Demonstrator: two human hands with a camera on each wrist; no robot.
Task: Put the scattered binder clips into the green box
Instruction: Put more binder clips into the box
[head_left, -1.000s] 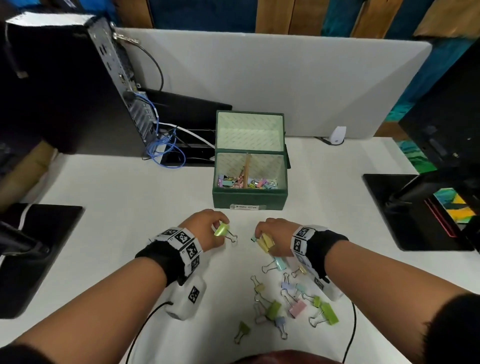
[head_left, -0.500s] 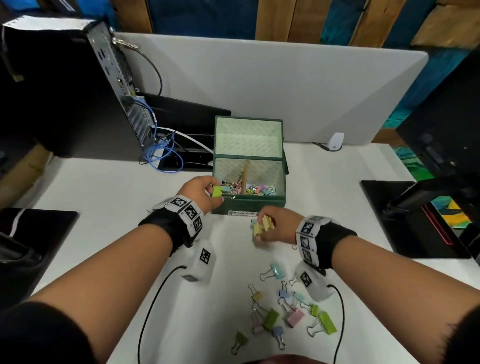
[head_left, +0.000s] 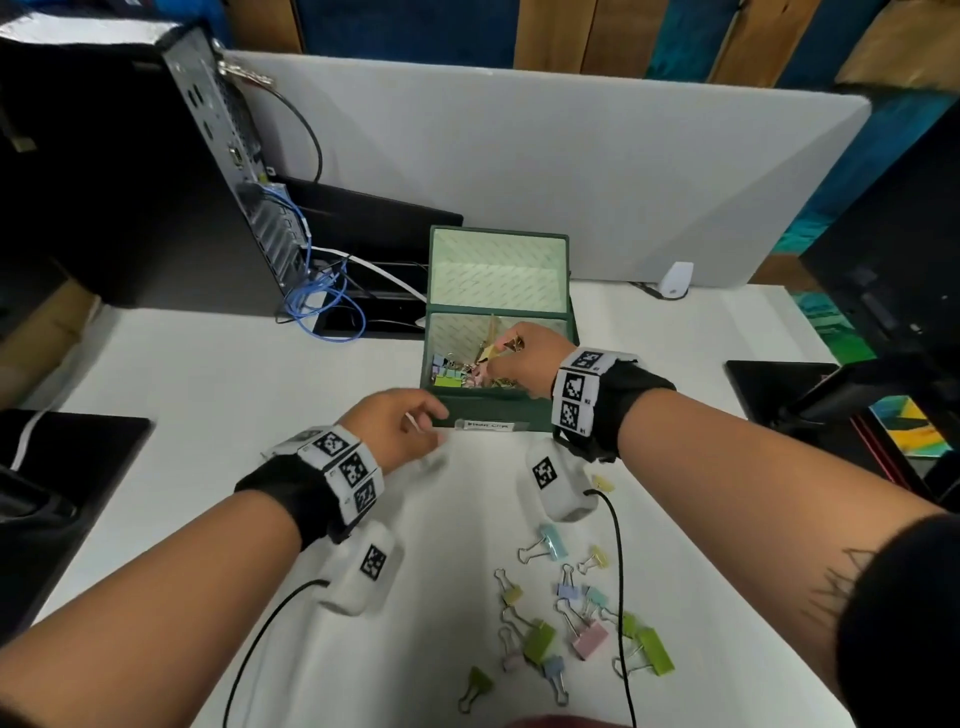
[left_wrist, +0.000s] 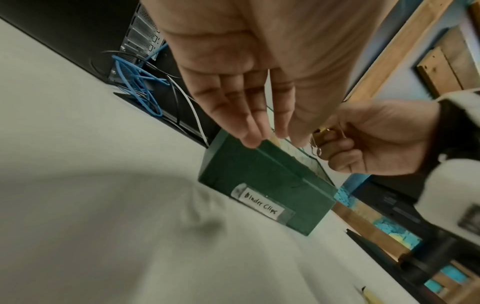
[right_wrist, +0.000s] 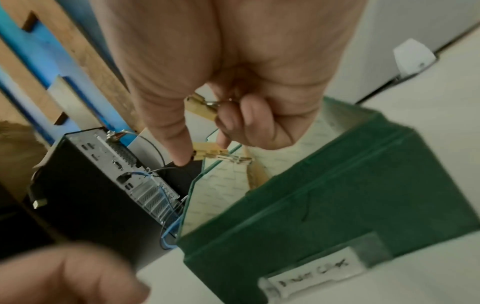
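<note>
The green box (head_left: 493, 413) stands open mid-table, its lid upright, with several coloured clips (head_left: 449, 371) inside. My right hand (head_left: 506, 345) hovers over the box and pinches yellow binder clips (right_wrist: 201, 109); a second yellow clip (right_wrist: 210, 153) hangs at its fingertip above the box rim (right_wrist: 324, 205). At the box's front left corner my left hand (head_left: 436, 421) holds nothing, and its fingers (left_wrist: 249, 115) are straight. Several scattered binder clips (head_left: 571, 623) lie on the white table close to me.
A black computer tower (head_left: 156, 156) with blue cables (head_left: 317, 296) stands at the back left. A grey divider (head_left: 571, 171) closes the back. Black monitor bases sit at the left (head_left: 67, 467) and right (head_left: 810, 395). A small white device (head_left: 678, 280) sits by the divider.
My left hand carried a green clip to the box and has drawn back to its front corner, empty. My right hand rose from the table with yellow clips to above the box.
</note>
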